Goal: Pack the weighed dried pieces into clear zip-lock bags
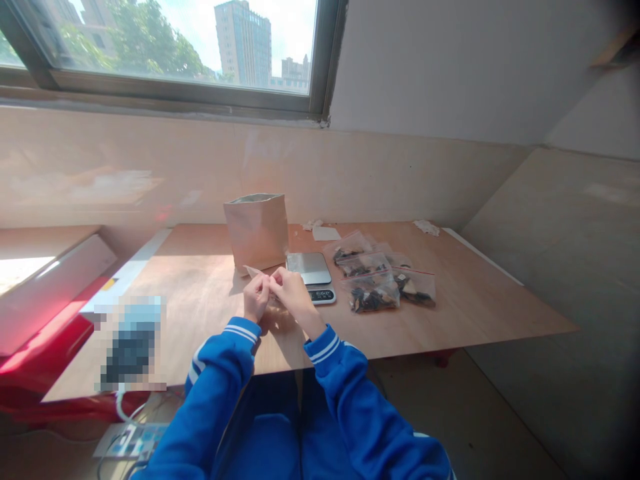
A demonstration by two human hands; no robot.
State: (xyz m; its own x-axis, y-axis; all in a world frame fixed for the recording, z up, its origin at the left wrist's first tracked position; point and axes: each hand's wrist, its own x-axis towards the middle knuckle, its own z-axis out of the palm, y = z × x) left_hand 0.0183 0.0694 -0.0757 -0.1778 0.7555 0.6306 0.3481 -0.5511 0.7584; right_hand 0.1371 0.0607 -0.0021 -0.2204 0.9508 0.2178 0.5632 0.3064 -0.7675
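Note:
My left hand (256, 297) and my right hand (293, 293) meet over the front of the table, fingertips pinched close together. Between them is a thin, pale, see-through piece that looks like a small plastic bag (253, 271); one corner sticks up past my left fingers, and the rest is mostly hidden. Just behind my right hand lies a digital kitchen scale (314, 268) with a metal plate and a dark display. An open brown paper pouch (257, 233) stands upright behind my hands. To the right, several clear zip bags (374, 293) hold dark, dried-looking pieces.
A pixelated dark object (131, 343) is at the table's left, with a white cable (123, 407) below it. Crumpled tissue (427, 228) and a white paper piece (326, 233) lie near the wall. The wooden table (480, 300) extends right. A window (190, 40) is above.

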